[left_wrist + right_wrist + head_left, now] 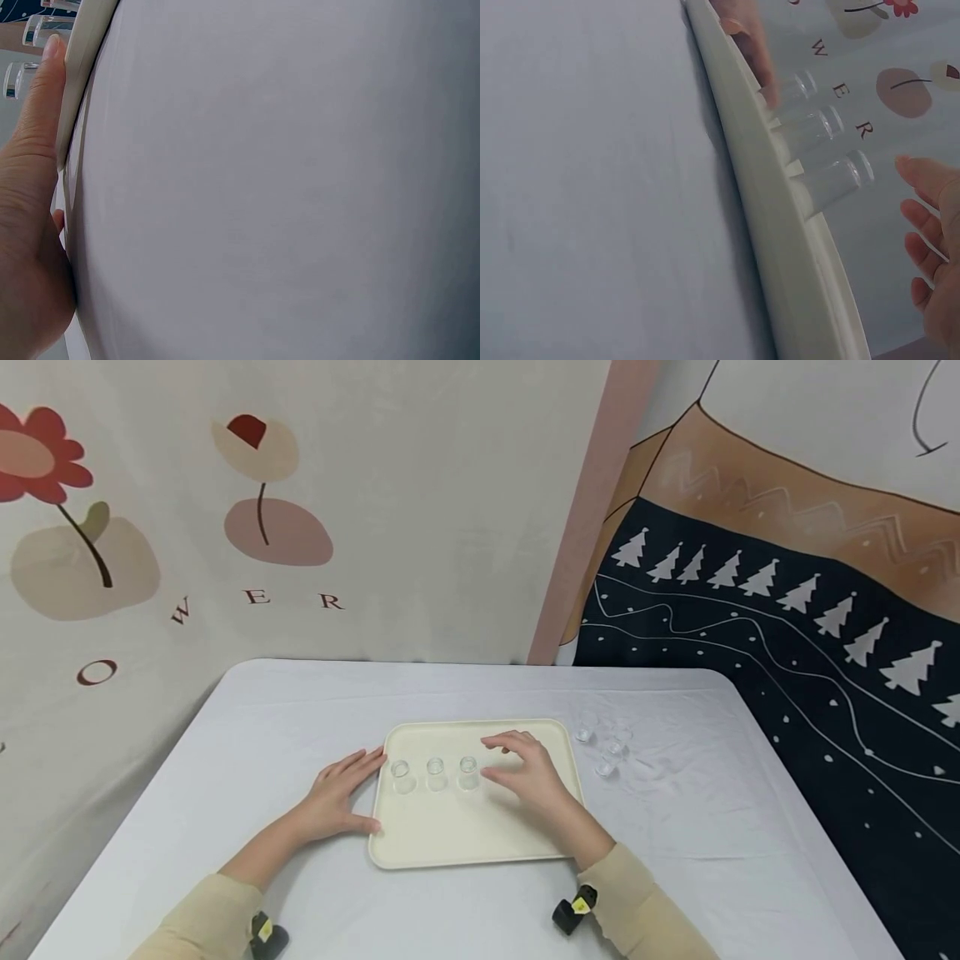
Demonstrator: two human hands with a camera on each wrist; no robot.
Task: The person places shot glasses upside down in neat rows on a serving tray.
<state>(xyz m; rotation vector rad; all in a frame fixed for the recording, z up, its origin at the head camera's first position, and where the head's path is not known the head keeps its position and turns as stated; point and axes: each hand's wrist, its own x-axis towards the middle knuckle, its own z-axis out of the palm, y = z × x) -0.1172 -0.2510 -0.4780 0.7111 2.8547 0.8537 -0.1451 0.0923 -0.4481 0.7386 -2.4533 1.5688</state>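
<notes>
Three small clear glasses stand in a row on a cream tray [450, 839]: a left glass [402, 778], a middle glass [437, 775] and a right glass [468, 774]. My left hand [330, 802] touches the tray's left edge, fingers spread and thumb near the front corner. Above the tray, just right of the right glass, is my right hand [534, 777], thumb and fingers apart with nothing between them. The right wrist view shows this hand [937, 232] apart from the nearest glass [832, 184]. In the left wrist view, the left thumb [37, 112] lies along the tray rim [82, 75].
Several more clear glasses [607, 764] are clustered on the white tablecloth [712, 827], just off the tray's right side. A printed curtain [450, 527] hangs behind the table, and a dark cloth with white trees [750, 635] is at the right.
</notes>
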